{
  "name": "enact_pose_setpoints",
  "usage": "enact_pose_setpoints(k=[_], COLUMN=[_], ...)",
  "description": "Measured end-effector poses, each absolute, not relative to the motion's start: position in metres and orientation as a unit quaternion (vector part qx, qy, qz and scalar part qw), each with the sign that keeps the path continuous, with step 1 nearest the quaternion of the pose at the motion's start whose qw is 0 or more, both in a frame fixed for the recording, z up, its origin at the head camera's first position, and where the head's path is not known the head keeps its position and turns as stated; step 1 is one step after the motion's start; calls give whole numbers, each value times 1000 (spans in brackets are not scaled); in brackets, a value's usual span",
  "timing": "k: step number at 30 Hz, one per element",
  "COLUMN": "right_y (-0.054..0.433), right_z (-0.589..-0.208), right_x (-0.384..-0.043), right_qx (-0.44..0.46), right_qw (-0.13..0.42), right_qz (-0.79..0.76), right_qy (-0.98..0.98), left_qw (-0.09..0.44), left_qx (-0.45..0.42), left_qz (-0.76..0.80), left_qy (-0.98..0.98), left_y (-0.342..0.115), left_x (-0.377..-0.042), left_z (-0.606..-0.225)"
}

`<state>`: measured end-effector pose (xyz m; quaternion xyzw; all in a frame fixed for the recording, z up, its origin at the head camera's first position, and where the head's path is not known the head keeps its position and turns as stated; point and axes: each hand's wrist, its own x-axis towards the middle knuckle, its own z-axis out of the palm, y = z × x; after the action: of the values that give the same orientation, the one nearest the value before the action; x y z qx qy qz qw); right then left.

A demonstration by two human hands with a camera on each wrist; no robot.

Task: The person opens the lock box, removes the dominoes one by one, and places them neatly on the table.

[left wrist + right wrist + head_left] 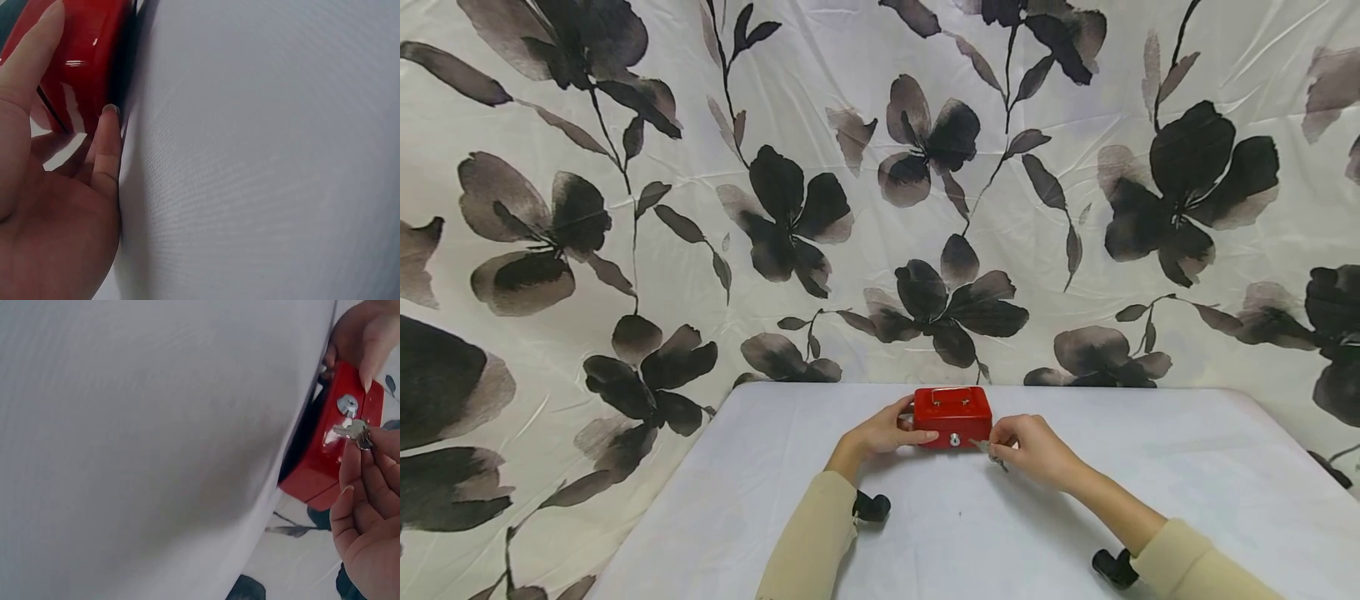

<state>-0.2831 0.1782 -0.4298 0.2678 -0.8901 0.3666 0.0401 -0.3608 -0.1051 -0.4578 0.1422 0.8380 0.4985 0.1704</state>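
A small red cash box (958, 417) stands at the far side of the table, its front with a silver lock (347, 404) facing me. On its lid lies a metal carry handle (951, 392). My left hand (883, 430) grips the box's left end, thumb across the front and fingers around the side, as the left wrist view also shows. Between thumb and fingertips my right hand (1036, 450) pinches a small bunch of keys (356, 430). One key points toward the lock from the right, apart from the keyhole.
A white cloth covers the table (955, 525). Behind the table hangs a white curtain (842, 50) with dark flowers. Each wrist wears a black camera, such as the left one (872, 507).
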Motion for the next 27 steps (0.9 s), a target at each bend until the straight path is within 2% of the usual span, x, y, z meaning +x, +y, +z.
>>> enact_pose_setpoints(k=[11,17,27], right_y=[160,154,146], right_z=[-432,-430,-429], right_x=[-283,-277,-273], right_qx=[273,242,198], right_qw=[52,48,80], right_qz=[352,349,346], right_qy=[-894,-904,-914], left_qw=[177,185,189], left_qx=[155,158,143], left_qz=[501,508,516], left_qy=[833,827,823], left_y=[-107,-106,-105], left_x=[-361,-362,-362], left_z=[-457,-458,-458])
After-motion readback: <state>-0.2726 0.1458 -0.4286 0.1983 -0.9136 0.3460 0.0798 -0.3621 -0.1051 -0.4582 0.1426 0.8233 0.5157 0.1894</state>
